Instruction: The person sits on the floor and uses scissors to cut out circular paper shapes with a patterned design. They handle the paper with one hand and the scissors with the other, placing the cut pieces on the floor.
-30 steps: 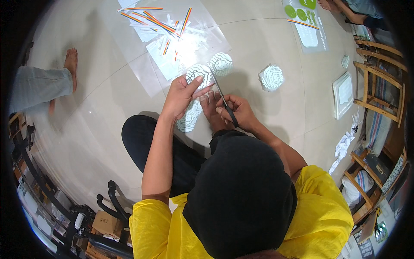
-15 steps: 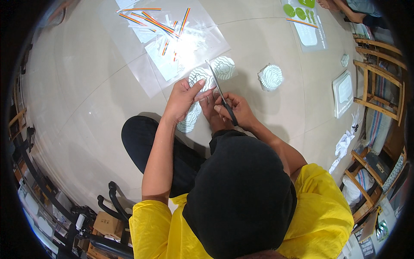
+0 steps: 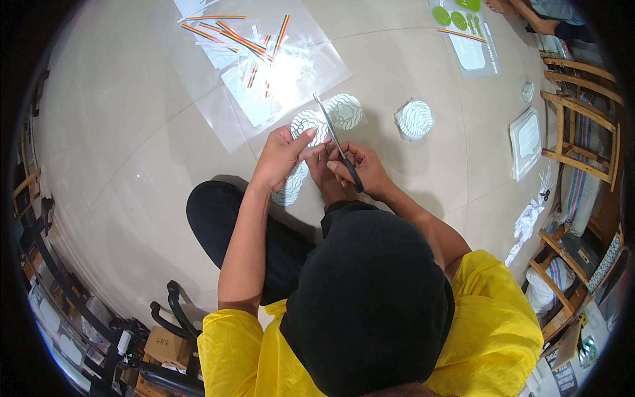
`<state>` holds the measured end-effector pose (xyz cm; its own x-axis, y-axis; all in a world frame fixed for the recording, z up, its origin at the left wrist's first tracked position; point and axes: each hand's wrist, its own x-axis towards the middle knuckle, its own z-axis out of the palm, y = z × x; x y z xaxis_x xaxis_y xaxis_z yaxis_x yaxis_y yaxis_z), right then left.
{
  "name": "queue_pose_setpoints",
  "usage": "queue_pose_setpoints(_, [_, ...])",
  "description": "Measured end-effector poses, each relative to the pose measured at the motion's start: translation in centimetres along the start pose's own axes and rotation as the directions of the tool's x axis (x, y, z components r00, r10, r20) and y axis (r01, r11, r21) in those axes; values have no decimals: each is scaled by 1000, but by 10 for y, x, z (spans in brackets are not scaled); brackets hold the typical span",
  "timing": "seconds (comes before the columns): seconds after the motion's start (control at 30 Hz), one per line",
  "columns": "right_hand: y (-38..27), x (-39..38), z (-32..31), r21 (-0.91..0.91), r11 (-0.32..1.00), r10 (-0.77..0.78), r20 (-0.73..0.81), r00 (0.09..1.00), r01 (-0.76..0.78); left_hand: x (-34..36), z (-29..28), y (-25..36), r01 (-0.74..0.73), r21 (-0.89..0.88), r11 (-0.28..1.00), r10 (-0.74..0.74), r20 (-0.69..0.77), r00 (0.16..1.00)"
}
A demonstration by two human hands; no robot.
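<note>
Between the thumb and fingers of my left hand (image 3: 283,153) is a round patterned cutout (image 3: 306,124), white with dark wavy lines. My right hand (image 3: 362,169) grips black-handled scissors (image 3: 340,147). Their blades point away from me along the right edge of the cutout; whether they are parted is hard to make out. Just beyond the blades, another patterned round piece (image 3: 345,111) lies on the floor. More patterned pieces (image 3: 288,190) lie below my left wrist, partly hidden by it. My bare foot (image 3: 331,185) shows between my hands.
A clear plastic sheet (image 3: 228,132) at the far left bears white scraps and rainbow-striped strips (image 3: 245,41). A pile of patterned rounds (image 3: 415,120) sits to the right. Farther right are a stack of white cards (image 3: 526,145) and wooden chairs (image 3: 582,132). Someone's leg (image 3: 529,16) shows at far right.
The held cutout and the scissors have shifted only very slightly. Both hands keep their grip.
</note>
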<state>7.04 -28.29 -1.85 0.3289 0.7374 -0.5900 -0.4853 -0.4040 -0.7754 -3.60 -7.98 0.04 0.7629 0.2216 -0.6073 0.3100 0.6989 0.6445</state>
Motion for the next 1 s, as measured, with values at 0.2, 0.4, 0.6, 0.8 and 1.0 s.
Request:
queue_pose_setpoints(0.2, [2, -1, -1, 12, 999, 52, 6, 999, -52, 3, -5, -6, 23, 4, 1000, -23, -4, 1000])
queue_pose_setpoints(0.4, [1, 4, 1, 38, 999, 39, -9, 999, -39, 3, -10, -13, 77, 17, 997, -77, 17, 997])
queue_pose_setpoints(0.6, [4, 5, -1, 40, 998, 49, -7, 999, -49, 1, -8, -10, 94, 15, 995, -94, 21, 995])
queue_pose_setpoints(0.8, [3, 3, 1, 35, 998, 55, -16, 998, -55, 4, -12, -16, 90, 2, 996, -90, 22, 996])
queue_pose_setpoints(1.0, [6, 4, -2, 34, 995, 90, -7, 996, -89, 4, -11, -15, 101, 15, 995, -101, 21, 995])
